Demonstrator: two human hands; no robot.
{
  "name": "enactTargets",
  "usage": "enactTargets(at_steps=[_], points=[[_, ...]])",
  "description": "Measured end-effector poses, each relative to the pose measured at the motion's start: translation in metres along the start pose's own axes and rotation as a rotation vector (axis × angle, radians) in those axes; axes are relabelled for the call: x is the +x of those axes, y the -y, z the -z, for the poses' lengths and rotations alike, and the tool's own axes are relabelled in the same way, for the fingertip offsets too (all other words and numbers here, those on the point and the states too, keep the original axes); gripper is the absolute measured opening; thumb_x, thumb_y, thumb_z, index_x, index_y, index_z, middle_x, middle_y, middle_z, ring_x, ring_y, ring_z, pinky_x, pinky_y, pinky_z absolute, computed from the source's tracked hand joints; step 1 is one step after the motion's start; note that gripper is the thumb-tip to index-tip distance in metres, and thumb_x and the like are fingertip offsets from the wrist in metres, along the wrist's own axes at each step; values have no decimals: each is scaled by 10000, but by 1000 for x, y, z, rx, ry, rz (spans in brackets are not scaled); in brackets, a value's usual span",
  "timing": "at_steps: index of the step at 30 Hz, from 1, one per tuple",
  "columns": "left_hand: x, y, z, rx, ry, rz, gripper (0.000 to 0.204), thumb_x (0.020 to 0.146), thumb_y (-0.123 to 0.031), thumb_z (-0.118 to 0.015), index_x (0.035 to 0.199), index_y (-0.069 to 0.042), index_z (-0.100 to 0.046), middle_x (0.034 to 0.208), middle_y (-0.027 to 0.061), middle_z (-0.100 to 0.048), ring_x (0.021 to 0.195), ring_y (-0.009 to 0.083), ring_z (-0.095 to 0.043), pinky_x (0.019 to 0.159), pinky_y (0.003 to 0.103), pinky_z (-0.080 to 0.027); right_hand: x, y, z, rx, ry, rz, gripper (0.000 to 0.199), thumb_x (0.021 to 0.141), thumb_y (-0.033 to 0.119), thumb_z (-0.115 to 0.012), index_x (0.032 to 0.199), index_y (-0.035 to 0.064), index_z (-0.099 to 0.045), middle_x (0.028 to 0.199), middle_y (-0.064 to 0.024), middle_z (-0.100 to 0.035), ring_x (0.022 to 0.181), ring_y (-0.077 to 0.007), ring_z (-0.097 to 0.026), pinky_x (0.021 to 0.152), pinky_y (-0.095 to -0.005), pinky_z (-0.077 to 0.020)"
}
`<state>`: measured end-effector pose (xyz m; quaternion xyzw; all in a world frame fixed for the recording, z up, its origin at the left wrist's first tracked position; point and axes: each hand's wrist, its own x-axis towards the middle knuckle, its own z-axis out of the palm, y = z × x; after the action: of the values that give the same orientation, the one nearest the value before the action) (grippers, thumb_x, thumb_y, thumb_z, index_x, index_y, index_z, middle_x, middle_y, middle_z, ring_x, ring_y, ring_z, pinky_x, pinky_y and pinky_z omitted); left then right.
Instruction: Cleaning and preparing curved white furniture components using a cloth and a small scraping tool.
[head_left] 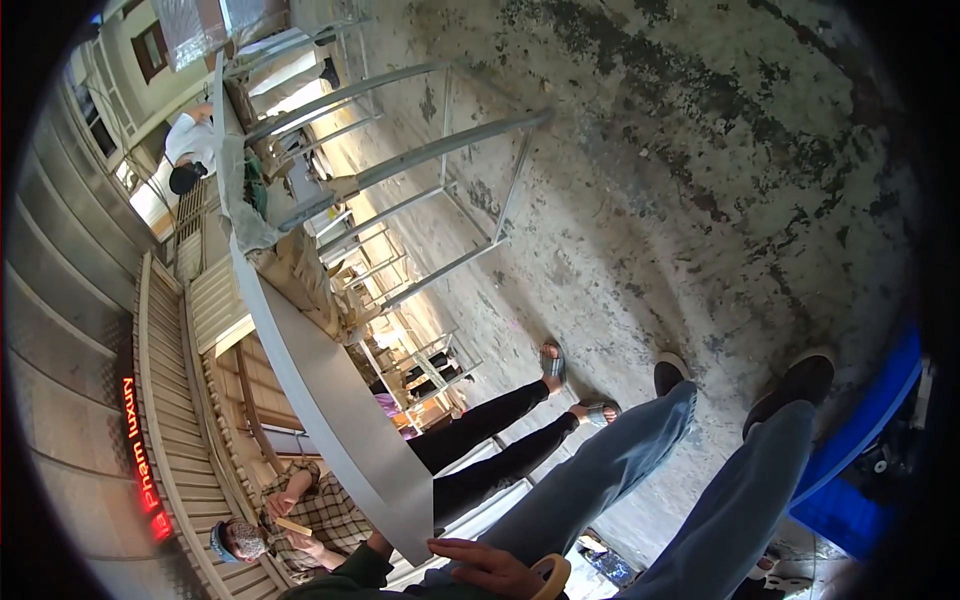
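A long grey board (345, 435) with a pale edge runs from the bottom middle up toward the top left of the tilted view. Close to its near end is my left hand (378, 544), in a dark green sleeve; the board hides most of its fingers. My right hand (495, 570) is at the near corner, fingers stretched out and fingertips at the board's edge. Around or beside my right wrist sits a yellowish ring, like a tape roll (552, 578). Farther along, brown cardboard-like wrapping (300, 275) and clear plastic (245, 190) lie against the board.
A person in a plaid shirt (335, 515) stands beyond the board, holding a small yellowish piece (292, 526). Metal frame legs (450, 150) reach to the stained concrete floor (650, 220). At right is a blue bin (850, 480). Another person in white (190, 140) is farther off.
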<state>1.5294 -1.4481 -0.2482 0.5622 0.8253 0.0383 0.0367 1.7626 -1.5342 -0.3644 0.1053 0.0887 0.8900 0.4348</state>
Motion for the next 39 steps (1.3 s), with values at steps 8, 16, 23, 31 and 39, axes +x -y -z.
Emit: enactTargets(at_steps=[8,16,23,31,39], points=[[-13,1,8,-87,-44,112,210,934,-171,-411,780,-29,-424,797,52,-405,704,161,-420,650,310,-391,11,11,1,-14,-7,-79,365,933,111,-520,1291,40,-523,1340,-142,-489,1298,-285,-390,1068,-382,-292],[-45,-7,36,-163,-124,225,220,934,-167,-411,762,-32,-396,782,47,-378,688,159,-399,643,309,-380,18,15,-12,-136,-188,-132,261,912,46,-527,1143,-27,-623,1175,-169,-590,1116,-266,-545,979,-364,-395],[-33,-27,33,-159,-123,120,145,906,-82,-486,792,-18,-423,759,70,-393,700,154,-403,642,307,-363,14,-11,-10,-238,-430,-63,373,790,288,-690,946,-50,-678,1057,-160,-638,878,-226,-608,769,-304,-458],[-33,-14,39,-345,-150,140,184,867,-176,-622,864,-33,-506,826,139,-521,759,311,-533,667,388,-426,-43,38,-83,-609,-523,-341,285,881,116,-531,1118,-12,-628,828,14,-612,535,-13,-334,501,-187,-264],[-56,8,57,-532,37,220,273,854,-258,-635,979,-25,-567,900,168,-597,836,357,-578,729,415,-457,-53,39,-247,-898,-694,-408,300,894,213,-570,1133,39,-624,876,-20,-645,518,-36,-363,485,-200,-283]])
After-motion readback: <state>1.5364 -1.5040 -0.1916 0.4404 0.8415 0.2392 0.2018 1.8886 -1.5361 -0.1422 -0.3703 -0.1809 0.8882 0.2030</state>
